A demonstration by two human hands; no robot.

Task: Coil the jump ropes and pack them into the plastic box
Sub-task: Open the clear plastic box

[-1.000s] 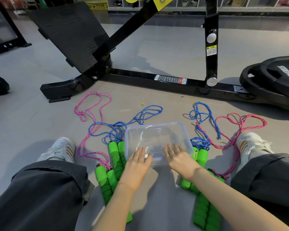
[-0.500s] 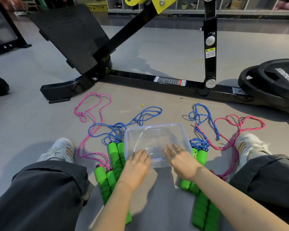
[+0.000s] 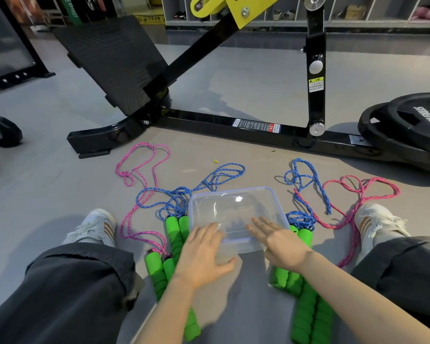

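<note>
A clear plastic box [image 3: 233,194] sits on the grey floor between my legs, with nothing in it. My left hand [image 3: 204,254] lies flat on its near-left rim, fingers spread. My right hand [image 3: 281,242] rests open on its near-right rim. Left of the box lie a pink rope [image 3: 144,155] and a blue rope [image 3: 216,177], loose, with green foam handles [image 3: 174,234]. On the right side a second blue rope [image 3: 305,175] and a second pink rope [image 3: 363,187] sprawl uncoiled, their green handles [image 3: 305,301] under my right forearm.
A black gym machine frame [image 3: 233,120] with a slanted footplate [image 3: 109,60] runs across the floor beyond the ropes. Stacked weight plates [image 3: 407,125] lie at the right. My shoes [image 3: 97,227] and dark trouser legs flank the box.
Both hands have stayed on the box's near rim, shifting only slightly. The view has tilted a little; ropes and box have not moved.
</note>
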